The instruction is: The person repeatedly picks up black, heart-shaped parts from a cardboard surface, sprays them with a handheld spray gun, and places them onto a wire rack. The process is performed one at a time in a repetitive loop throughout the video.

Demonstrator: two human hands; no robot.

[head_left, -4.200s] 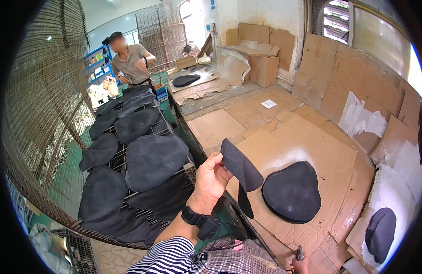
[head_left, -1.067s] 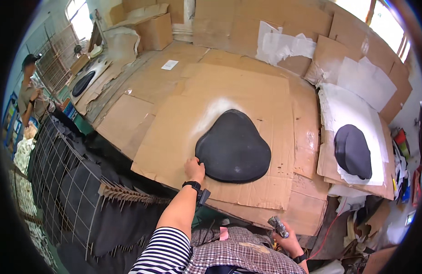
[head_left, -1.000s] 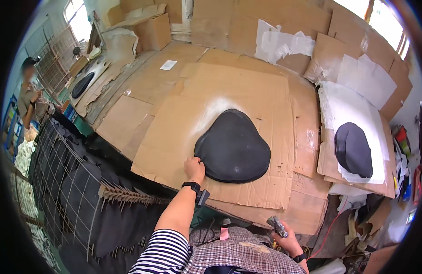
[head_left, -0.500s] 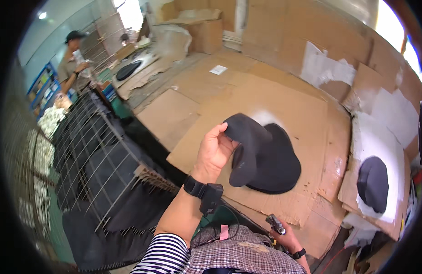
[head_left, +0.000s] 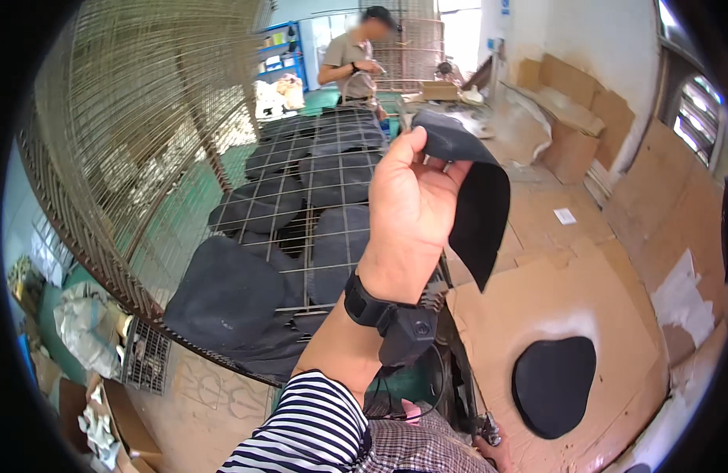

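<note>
Lifted clear, black sheet (head_left: pixel 482 209) (pinched), drooping beside left hand (head_left: pixel 415 193)

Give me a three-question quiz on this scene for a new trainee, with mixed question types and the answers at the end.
1. Multiple choice: what does the left hand hold?
a) a paper card
b) a bent black sheet
c) a wooden board

2. True or false: the rounded black pad at the lower right lies on the wire rack.

3. Open: what sort of thing does the right hand at the lower edge hold?

Key: 1: b, a bent black sheet. 2: False, it lies on cardboard. 3: A metal tool, only partly visible.
</note>
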